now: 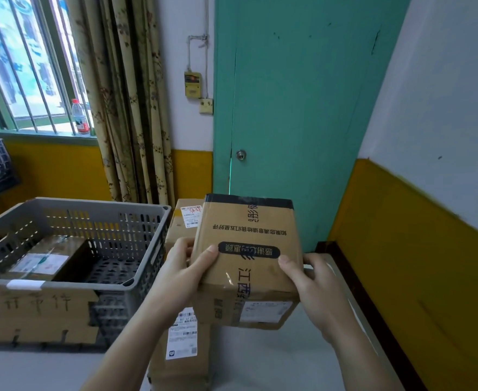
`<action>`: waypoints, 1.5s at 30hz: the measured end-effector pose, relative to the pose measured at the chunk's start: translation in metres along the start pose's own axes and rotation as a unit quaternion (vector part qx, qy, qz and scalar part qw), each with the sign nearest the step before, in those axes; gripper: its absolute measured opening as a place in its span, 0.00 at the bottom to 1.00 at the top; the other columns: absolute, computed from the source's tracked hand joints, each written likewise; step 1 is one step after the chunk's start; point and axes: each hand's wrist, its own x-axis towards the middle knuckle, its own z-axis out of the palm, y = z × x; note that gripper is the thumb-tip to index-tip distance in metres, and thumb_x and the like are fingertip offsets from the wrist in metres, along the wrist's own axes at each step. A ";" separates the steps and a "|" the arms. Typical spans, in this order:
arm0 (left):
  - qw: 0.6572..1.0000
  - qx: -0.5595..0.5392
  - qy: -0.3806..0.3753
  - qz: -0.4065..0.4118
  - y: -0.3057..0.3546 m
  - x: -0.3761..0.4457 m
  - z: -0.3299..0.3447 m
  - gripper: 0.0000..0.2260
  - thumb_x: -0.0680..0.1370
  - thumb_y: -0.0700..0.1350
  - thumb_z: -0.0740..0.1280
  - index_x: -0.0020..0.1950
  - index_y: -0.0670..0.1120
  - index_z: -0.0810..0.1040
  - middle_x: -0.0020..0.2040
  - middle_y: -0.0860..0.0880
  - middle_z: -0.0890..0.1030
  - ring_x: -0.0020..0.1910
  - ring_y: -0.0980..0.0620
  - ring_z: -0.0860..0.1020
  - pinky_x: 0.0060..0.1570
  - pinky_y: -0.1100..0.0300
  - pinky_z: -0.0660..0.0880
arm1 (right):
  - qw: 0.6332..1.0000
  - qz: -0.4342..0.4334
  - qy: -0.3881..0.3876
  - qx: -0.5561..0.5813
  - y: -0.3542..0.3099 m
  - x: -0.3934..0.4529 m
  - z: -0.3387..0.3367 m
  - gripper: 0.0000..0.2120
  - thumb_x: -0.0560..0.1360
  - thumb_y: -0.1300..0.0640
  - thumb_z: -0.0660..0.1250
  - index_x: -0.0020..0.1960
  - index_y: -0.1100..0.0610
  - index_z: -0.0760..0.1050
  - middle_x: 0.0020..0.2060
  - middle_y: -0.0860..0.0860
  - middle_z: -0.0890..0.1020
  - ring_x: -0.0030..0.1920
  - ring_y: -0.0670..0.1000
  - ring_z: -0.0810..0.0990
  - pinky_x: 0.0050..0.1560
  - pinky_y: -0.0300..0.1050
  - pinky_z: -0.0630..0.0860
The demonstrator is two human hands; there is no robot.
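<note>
One taped cardboard parcel, gripped at its sides by left hand and right hand, held aloft at 3 o'clock from the grey crate; likely risk: slick tape lets it slip onto lower parcel.

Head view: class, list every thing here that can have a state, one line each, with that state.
cardboard box, taped shut, held up in both hands
left hand, grips the box's left side
right hand, grips the box's right side
grey crate, open-topped, one parcel inside
parcel, lying flat in the crate
door, shut
water bottle, upright, capped
curtain, gathered to one side
</note>
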 end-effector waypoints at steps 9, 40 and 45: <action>0.997 0.051 0.055 0.023 -0.006 0.011 0.006 0.24 0.74 0.67 0.69 0.56 0.50 0.72 0.52 0.50 0.84 0.43 0.56 0.86 0.37 0.59 0.82 | 0.998 -0.010 0.011 -0.056 -0.001 0.009 -0.002 0.43 0.59 0.15 0.64 0.58 0.47 0.80 0.48 0.43 0.87 0.49 0.45 0.86 0.47 0.51 0.86; 0.995 0.038 -0.038 0.088 -0.007 0.001 0.004 0.44 0.63 0.68 0.78 0.75 0.58 0.65 0.66 0.54 0.80 0.65 0.51 0.80 0.61 0.46 0.81 | 0.996 -0.051 -0.029 -0.068 -0.008 -0.002 -0.015 0.27 0.71 0.27 0.64 0.58 0.46 0.80 0.48 0.41 0.87 0.51 0.45 0.85 0.52 0.51 0.83; 0.981 0.089 -0.078 0.150 -0.001 0.001 -0.003 0.39 0.68 0.66 0.75 0.76 0.66 0.66 0.70 0.54 0.76 0.65 0.51 0.79 0.61 0.47 0.80 | 0.993 -0.062 0.009 -0.104 -0.019 -0.007 -0.011 0.29 0.70 0.27 0.63 0.58 0.48 0.77 0.46 0.42 0.85 0.49 0.46 0.84 0.49 0.51 0.83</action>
